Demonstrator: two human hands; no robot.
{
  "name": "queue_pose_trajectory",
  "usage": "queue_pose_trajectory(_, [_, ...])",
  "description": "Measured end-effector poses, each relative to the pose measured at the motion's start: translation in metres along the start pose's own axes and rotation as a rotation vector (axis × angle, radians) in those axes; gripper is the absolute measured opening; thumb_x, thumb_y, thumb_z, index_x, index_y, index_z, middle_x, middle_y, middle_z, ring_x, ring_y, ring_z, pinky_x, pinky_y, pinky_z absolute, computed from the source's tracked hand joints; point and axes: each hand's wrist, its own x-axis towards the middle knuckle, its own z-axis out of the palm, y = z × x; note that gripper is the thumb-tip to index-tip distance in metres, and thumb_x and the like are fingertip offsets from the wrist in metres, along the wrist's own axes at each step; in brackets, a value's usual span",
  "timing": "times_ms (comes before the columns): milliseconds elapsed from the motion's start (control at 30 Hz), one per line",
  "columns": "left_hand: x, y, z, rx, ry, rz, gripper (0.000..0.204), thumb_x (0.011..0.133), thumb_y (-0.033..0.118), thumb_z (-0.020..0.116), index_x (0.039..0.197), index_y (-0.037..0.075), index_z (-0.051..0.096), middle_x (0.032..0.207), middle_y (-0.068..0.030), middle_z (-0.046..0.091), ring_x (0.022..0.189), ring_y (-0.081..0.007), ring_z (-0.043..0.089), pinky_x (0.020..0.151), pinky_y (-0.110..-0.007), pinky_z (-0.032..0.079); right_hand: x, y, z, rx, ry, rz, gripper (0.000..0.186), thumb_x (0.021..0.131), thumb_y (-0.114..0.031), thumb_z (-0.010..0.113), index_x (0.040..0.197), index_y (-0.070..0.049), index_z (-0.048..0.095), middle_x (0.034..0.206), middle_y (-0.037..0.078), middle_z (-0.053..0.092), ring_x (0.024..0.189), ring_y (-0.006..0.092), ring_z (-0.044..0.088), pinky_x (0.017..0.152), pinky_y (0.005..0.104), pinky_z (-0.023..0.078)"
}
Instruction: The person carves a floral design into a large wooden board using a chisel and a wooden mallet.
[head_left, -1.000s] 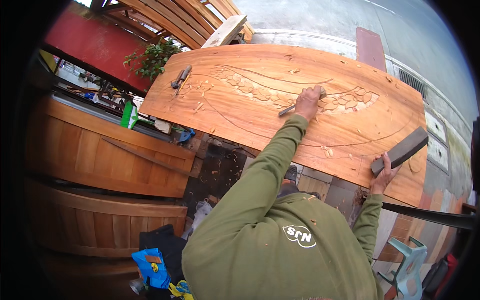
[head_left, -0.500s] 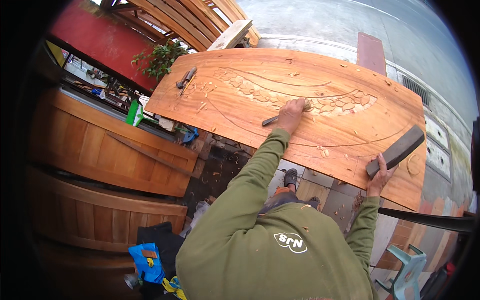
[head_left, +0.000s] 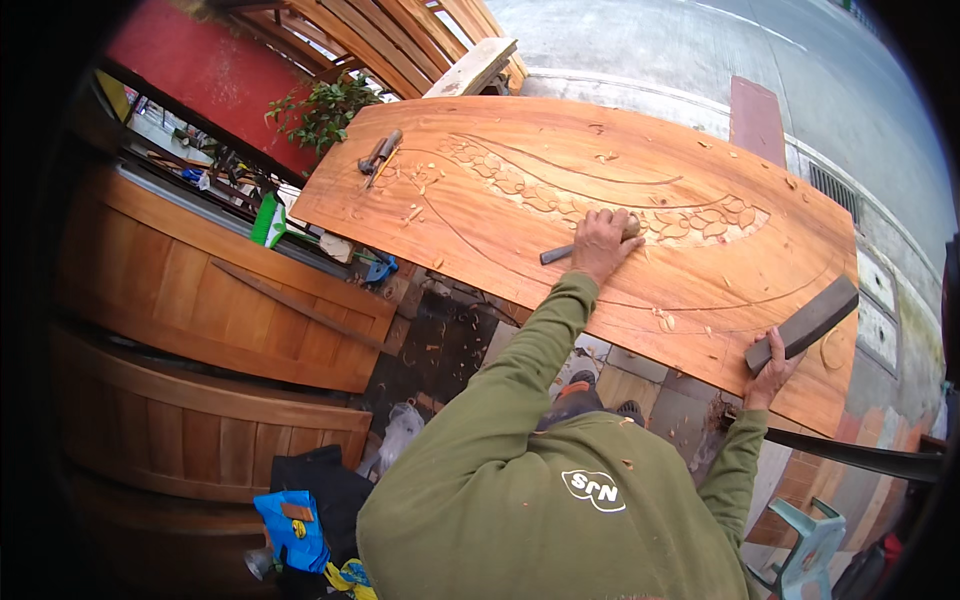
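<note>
Olive-green cloth covers the person's shirt front [head_left: 470,500], where a white-outlined, rounded emblem [head_left: 593,490] encloses a few bold white letters, the clearest lettering in view. A blue packet [head_left: 285,530] at lower left bears a small yellow mark, too small to make out. The large wooden panel [head_left: 690,275] lies flat before the person, a carved band of leaves [head_left: 715,220] along its middle. On it, near that band, the left hand [head_left: 602,243] has its fingers curled over a chisel-like tool [head_left: 556,255]; they hide the tool's middle, leaving a dark blade out to the left and a rounded end to the right. The right hand [head_left: 770,370], at the panel's near right part, grips the lower end of a dark rectangular block [head_left: 812,318], thumb across its face; its other fingers are mostly hidden. Hand tools [head_left: 380,152] lie bunched at the panel's left end, their kinds hard to tell. At lower right, the pale green stool [head_left: 808,540] is cut off by the frame's lower edge.
</note>
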Motion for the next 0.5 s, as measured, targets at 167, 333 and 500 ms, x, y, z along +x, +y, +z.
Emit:
queue_pose_trajectory(167, [0.000,-0.004,0.000,-0.067,-0.023,0.029,0.054,0.086,0.044,0.085,0.125,0.011,0.066,0.111,-0.0124,0.068,0.103,-0.0335,0.063,0.089,-0.047,0.054,0.000,-0.001,0.004,-0.004,0.048,0.008,0.061,0.092,-0.009,0.077,0.144,-0.007,0.043,0.100,0.010,0.063,0.080,0.0198,0.068,0.066,0.0344,0.059])
queue_pose_trajectory(333, [0.000,-0.004,-0.003,-0.135,-0.073,0.008,0.052,0.091,0.035,0.081,0.132,0.008,0.062,0.118,-0.0135,0.066,0.111,-0.0340,0.060,0.094,-0.049,0.052,0.003,0.003,0.003,0.000,0.064,-0.007,0.056,0.093,-0.005,0.075,0.140,-0.008,0.044,0.100,0.010,0.063,0.080,0.0200,0.067,0.067,0.0344,0.059])
queue_pose_trajectory(500, [-0.004,-0.012,-0.004,-0.176,-0.124,0.000,0.057,0.092,0.034,0.078,0.138,0.006,0.058,0.121,-0.0153,0.063,0.115,-0.0347,0.057,0.097,-0.049,0.049,0.000,0.010,0.002,-0.005,0.122,0.004,0.050,0.094,-0.005,0.076,0.135,-0.004,0.047,0.103,0.012,0.066,0.082,0.0223,0.069,0.068,0.0351,0.060])
